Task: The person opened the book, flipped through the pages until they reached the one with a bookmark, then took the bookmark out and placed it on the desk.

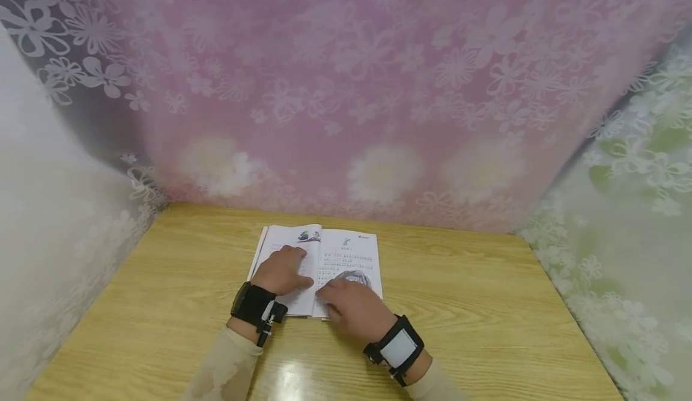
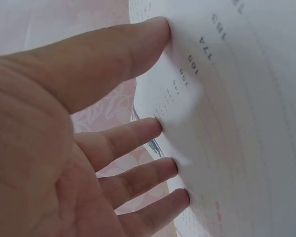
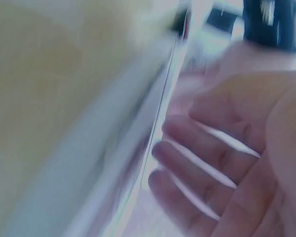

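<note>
An opened book (image 1: pixel 335 239) lies on the wooden table, with printed text and small drawings on its pages. My left hand (image 1: pixel 280 271) rests on the left page. In the left wrist view its fingertips touch the white page (image 2: pixel 236 123), which carries a column of numbers, and the thumb is spread apart from them. My right hand (image 1: pixel 359 311) lies over the lower right page, its fingertips near the centre fold, covering part of a grey picture. The right wrist view is blurred; there the fingers (image 3: pixel 192 173) extend loosely beside the book's edge.
The wooden table (image 1: pixel 459 281) extends to both sides of the book. A pink flowered cloth (image 1: pixel 351 89) hangs along the back edge, and pale flowered cloth (image 1: pixel 643 209) borders the right side. Black wrist straps (image 1: pixel 253 304) with small devices sit on both wrists.
</note>
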`<action>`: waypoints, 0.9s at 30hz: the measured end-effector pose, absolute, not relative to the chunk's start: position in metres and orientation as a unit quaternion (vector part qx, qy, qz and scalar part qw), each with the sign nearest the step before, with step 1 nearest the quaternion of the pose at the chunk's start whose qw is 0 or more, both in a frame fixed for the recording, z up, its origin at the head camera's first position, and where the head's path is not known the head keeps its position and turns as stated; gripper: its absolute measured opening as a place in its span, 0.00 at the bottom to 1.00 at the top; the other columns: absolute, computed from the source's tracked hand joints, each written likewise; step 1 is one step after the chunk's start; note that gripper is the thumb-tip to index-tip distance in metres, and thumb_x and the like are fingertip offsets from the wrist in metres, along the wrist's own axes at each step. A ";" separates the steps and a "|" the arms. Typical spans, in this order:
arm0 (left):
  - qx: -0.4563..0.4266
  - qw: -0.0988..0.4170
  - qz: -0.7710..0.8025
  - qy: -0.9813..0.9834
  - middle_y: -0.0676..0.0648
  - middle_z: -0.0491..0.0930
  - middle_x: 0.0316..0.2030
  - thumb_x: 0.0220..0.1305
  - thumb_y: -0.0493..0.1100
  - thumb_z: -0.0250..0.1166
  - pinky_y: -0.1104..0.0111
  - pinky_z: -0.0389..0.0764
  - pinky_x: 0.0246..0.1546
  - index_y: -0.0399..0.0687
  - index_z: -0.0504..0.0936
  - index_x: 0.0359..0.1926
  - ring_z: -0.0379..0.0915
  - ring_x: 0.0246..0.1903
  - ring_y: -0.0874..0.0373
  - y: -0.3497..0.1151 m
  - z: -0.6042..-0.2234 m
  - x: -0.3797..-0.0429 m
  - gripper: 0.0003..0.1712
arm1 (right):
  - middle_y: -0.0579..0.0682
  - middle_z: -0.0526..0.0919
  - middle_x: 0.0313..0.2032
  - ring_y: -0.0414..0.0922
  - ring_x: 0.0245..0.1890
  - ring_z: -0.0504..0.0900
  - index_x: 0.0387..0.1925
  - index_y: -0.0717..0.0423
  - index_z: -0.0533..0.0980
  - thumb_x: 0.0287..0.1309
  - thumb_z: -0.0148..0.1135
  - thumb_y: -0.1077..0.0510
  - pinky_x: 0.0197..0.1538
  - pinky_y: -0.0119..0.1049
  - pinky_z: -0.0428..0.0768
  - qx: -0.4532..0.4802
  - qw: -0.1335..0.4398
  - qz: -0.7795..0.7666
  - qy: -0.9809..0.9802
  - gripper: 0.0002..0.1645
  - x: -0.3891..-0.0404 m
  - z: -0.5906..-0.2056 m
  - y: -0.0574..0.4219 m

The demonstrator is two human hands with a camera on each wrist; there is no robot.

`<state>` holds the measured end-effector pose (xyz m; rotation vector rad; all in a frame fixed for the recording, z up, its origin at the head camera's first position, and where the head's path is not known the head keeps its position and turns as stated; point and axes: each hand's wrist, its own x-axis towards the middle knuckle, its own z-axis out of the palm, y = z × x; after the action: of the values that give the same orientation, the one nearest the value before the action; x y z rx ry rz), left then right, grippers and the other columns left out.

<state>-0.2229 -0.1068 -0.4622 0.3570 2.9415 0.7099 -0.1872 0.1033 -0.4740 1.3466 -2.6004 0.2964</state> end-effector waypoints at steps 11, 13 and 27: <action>0.115 0.040 0.231 0.965 0.39 0.72 0.56 0.53 0.54 0.71 0.53 0.73 0.48 0.43 0.73 0.63 0.70 0.54 0.41 -0.102 -0.462 -0.225 0.39 | 0.50 0.76 0.45 0.47 0.41 0.76 0.52 0.53 0.79 0.57 0.64 0.45 0.41 0.38 0.78 0.340 0.077 0.094 -0.933 0.24 -0.207 -0.479 0.135; 0.114 0.042 0.232 0.965 0.39 0.73 0.56 0.54 0.54 0.72 0.53 0.73 0.48 0.43 0.73 0.63 0.70 0.54 0.42 -0.102 -0.462 -0.225 0.39 | 0.50 0.76 0.44 0.46 0.40 0.76 0.51 0.52 0.79 0.58 0.64 0.45 0.40 0.38 0.78 0.342 0.084 0.090 -0.931 0.23 -0.208 -0.481 0.135; 0.122 0.042 0.223 0.966 0.38 0.73 0.55 0.55 0.53 0.71 0.53 0.74 0.48 0.41 0.73 0.63 0.71 0.53 0.42 -0.104 -0.465 -0.225 0.38 | 0.50 0.76 0.46 0.46 0.42 0.75 0.53 0.53 0.78 0.58 0.63 0.45 0.41 0.38 0.77 0.327 0.059 0.088 -0.939 0.25 -0.207 -0.479 0.134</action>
<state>-0.2249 -0.1040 -0.4655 0.3723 2.9564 0.6837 -0.2075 0.1344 -0.4787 0.9921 -2.8443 0.2657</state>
